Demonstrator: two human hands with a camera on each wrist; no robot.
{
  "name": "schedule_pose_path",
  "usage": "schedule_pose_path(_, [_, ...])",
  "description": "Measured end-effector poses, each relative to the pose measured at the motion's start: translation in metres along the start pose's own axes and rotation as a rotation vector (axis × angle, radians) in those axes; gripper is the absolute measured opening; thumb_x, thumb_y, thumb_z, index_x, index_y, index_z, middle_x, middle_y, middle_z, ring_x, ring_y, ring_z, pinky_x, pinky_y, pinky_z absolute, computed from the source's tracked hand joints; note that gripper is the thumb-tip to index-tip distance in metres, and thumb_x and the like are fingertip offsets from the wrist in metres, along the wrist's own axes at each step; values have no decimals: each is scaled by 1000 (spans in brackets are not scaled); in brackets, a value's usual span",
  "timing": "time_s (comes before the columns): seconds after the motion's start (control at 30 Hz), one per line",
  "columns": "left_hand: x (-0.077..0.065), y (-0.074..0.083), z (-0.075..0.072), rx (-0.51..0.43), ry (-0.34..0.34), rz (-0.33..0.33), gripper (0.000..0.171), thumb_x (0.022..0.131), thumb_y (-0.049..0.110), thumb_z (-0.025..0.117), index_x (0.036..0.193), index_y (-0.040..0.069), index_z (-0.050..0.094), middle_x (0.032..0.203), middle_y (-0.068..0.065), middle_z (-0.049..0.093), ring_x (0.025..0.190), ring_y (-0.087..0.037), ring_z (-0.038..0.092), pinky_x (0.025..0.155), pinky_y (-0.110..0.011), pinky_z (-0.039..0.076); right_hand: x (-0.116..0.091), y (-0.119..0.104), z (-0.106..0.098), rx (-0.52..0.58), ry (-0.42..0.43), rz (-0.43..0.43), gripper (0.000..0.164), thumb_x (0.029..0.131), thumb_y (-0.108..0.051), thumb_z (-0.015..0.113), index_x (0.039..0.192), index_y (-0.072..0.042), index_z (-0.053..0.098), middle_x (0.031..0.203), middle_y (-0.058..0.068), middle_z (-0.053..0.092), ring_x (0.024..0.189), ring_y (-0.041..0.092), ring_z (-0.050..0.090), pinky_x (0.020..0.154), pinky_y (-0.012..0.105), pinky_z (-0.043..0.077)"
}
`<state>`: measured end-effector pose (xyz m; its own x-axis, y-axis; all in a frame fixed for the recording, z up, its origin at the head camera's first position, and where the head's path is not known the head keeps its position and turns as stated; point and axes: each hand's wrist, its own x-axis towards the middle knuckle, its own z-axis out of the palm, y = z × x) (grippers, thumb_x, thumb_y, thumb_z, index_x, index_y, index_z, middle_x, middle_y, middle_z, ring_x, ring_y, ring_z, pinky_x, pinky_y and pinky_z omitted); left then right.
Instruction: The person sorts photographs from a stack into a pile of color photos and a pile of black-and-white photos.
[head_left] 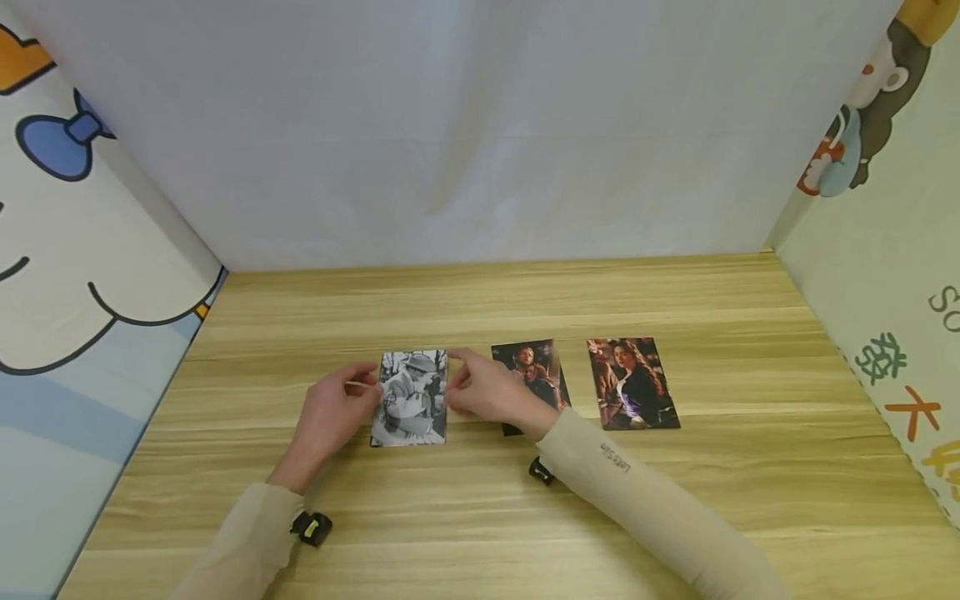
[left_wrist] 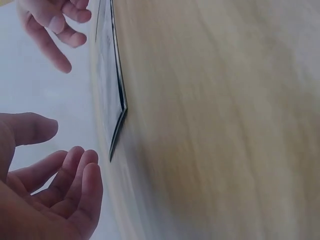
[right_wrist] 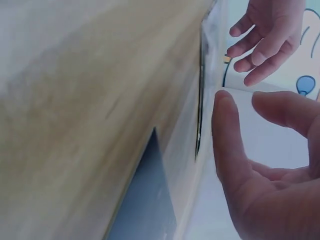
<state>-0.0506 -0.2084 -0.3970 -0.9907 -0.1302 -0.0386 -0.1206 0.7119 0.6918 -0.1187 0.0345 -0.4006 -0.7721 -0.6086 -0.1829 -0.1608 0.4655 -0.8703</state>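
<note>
A black-and-white photo card (head_left: 409, 400) lies flat on the wooden table, between both hands. Its edge looks layered in the left wrist view, and a dark sliver shows at its lower-left corner. My left hand (head_left: 337, 410) is beside the card's left edge, fingers loosely bent with a gap between thumb and fingers (left_wrist: 90, 195). On the other side, my right hand (head_left: 495, 390) has its fingertips at the card's right edge, thumb and forefinger apart (right_wrist: 227, 130). Neither hand grips anything. Under the right hand and wrist, a dark colour photo card (head_left: 534, 367) is partly hidden.
Another colour photo card (head_left: 636, 383), showing a person in dark clothes, lies to the right. A pale cloth backdrop (head_left: 480, 150) rises behind the wooden table (head_left: 450, 525). Cartoon-printed panels flank the left (head_left: 90, 250) and right (head_left: 885, 275) sides.
</note>
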Motion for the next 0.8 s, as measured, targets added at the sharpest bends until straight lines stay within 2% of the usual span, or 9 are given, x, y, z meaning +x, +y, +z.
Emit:
schedule_pose_path(0.13, [-2,4,1,-41,28,20,45,97,14,64,138,-3,61,121,-18,70,111,-34,68,94,-48,57,-4,1,-3,51,14,-54,71,95,-13,69,159,-9,39,119,5,70,89,14,67,73,31,54])
schedule_pose_path(0.27, [-4,8,2,-78,52,52,44,97,11,65,138,-4,62,121,-20,70,111,-35,68,94,-47,58,-11,1,-8,142,1,-102,69,96,-11,67,159,-8,39,128,14,67,97,21,68,73,33,54])
schedule_pose_path(0.4, [-5,13,4,-124,67,71,42,98,8,66,138,-5,62,123,-21,70,111,-35,68,96,-47,57,-20,2,-13,197,-1,-125,65,99,-10,63,159,-7,39,131,16,65,109,27,68,78,36,55])
schedule_pose_path(0.6, [-8,25,12,-164,82,91,41,97,6,67,137,-3,63,123,-19,70,112,-33,68,94,-41,57,-28,8,-22,226,22,-144,63,100,-12,66,158,-6,40,135,20,62,119,32,64,95,43,57])
schedule_pose_path(0.8, [-11,38,21,-225,69,127,41,97,5,67,138,-2,63,125,-19,69,114,-31,67,94,-38,57,-39,11,-32,219,62,-154,63,100,-13,67,157,-5,42,136,21,62,119,30,65,98,42,56])
